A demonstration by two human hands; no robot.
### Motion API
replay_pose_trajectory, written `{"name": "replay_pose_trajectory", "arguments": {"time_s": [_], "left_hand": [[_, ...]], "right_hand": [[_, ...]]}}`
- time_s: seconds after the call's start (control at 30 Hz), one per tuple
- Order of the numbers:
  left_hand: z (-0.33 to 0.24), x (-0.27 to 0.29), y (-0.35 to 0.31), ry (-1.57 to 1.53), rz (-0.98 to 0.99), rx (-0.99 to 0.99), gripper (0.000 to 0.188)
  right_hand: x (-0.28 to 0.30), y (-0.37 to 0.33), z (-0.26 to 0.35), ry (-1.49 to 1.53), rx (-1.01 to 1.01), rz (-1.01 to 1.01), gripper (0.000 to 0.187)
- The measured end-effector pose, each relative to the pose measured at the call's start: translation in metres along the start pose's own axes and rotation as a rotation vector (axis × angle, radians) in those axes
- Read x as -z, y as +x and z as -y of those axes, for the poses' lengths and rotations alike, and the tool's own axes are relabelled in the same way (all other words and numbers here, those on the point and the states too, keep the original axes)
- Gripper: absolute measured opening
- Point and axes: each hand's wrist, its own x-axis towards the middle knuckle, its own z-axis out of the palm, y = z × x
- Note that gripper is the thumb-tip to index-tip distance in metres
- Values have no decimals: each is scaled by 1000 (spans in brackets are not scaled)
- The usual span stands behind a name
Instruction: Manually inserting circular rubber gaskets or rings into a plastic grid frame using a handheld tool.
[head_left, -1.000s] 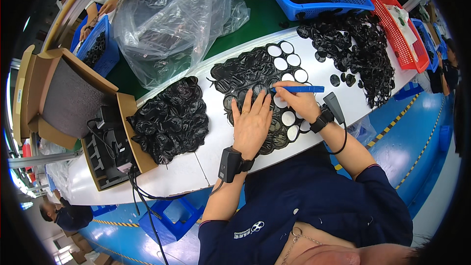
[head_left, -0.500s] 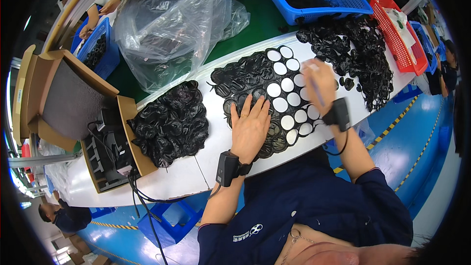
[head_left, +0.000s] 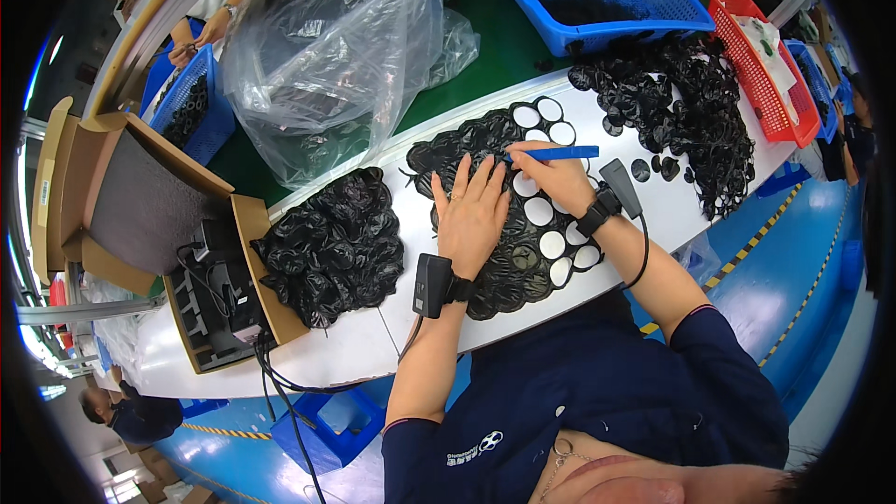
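- My left hand (head_left: 469, 222) lies flat in the middle of the frame, fingers straight and slightly spread, palm down on the black sheet (head_left: 521, 266).
- My right hand (head_left: 562, 181), just right of it, has its fingers closed around a blue tool (head_left: 567, 152); its tip points left, near my left fingertips.
- White rounds (head_left: 539, 212) show along the sheet's right side.
- A black pile (head_left: 331, 247) sits left of centre; loose black pieces (head_left: 695, 121) lie at the upper right.

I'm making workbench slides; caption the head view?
Left hand spread on round black pieces, right hand holding a blue pen-shaped tool beside white discs.
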Motion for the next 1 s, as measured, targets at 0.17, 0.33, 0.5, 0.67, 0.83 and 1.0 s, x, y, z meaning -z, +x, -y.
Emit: {"name": "replay_pose_trajectory", "arguments": {"time_s": [0.17, 0.33, 0.5, 0.67, 0.83, 1.0], "left_hand": [[0, 0, 0, 13, -3, 1, 36], [0, 2, 0, 2, -15, 0, 36], [0, 2, -1, -2, -11, 7, 36], [-1, 2, 0, -10, -18, 7, 36], [0, -1, 1, -10, -18, 8, 36], [3, 5, 1, -15, -56, 1, 34]], "right_hand": [[-1, 0, 3, -9, 1, -11, 27], [-1, -2, 5, -29, -14, -17, 27], [-3, -3, 7, -26, -28, -26, 28], [-1, -2, 6, -13, -40, -27, 28], [-17, -1, 8, -414, 681, -213, 18], [35, 14, 4, -882, 810, -375, 16]]}}
